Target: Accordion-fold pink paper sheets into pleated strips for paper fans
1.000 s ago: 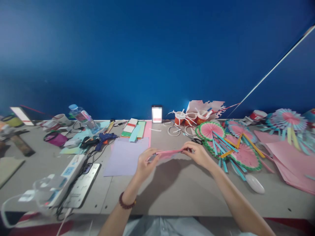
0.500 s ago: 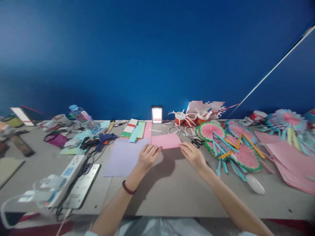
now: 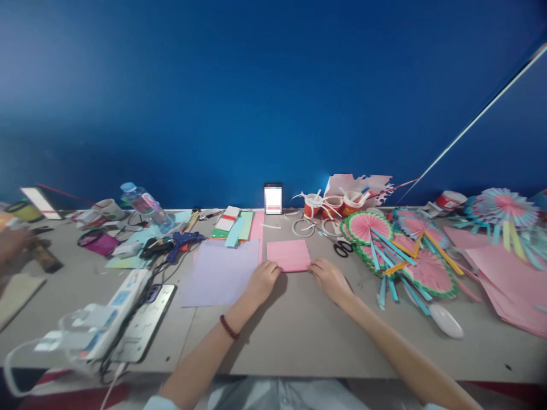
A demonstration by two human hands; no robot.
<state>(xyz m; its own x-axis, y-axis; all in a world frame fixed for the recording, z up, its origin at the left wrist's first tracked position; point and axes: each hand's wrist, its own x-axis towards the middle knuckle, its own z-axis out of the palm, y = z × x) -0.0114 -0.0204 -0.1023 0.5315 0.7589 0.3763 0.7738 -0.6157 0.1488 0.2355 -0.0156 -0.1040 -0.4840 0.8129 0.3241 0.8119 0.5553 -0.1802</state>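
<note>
— Your left hand [image 3: 264, 280] sits knuckles up with the fingers half curled. Its tips press the near left corner of the pink paper [image 3: 288, 254], and it grips nothing. The forearm comes in over the near edge of the table [image 3: 299, 341], with a dark bead bracelet [image 3: 229, 328] on the wrist.

— Your right hand [image 3: 328, 279] mirrors it: palm down, fingers loosely spread, tips at the paper's near right corner, closed around nothing. The paper lies flat mid-table, nearer the far edge. It is just beside the lilac sheet [image 3: 222, 270] on its left, and the scissors [image 3: 342, 248] are near on its right.

— As for writing, the bottle [image 3: 143, 203] towards the far left corner carries a label, but it is too blurred to read. The lit screen [image 3: 273, 199] standing at the far edge is blurred out too.

— Here is what differs. A second ago you held the pink paper up off the table, pinched between both hands. Half a second ago it lay flat as a wider piece. Now it shows shorter and squarer, and both your hands have drawn back to its near edge.

— At the left edge of the table, what looks like another person's hand [image 3: 11, 242] shows, blurred
</note>
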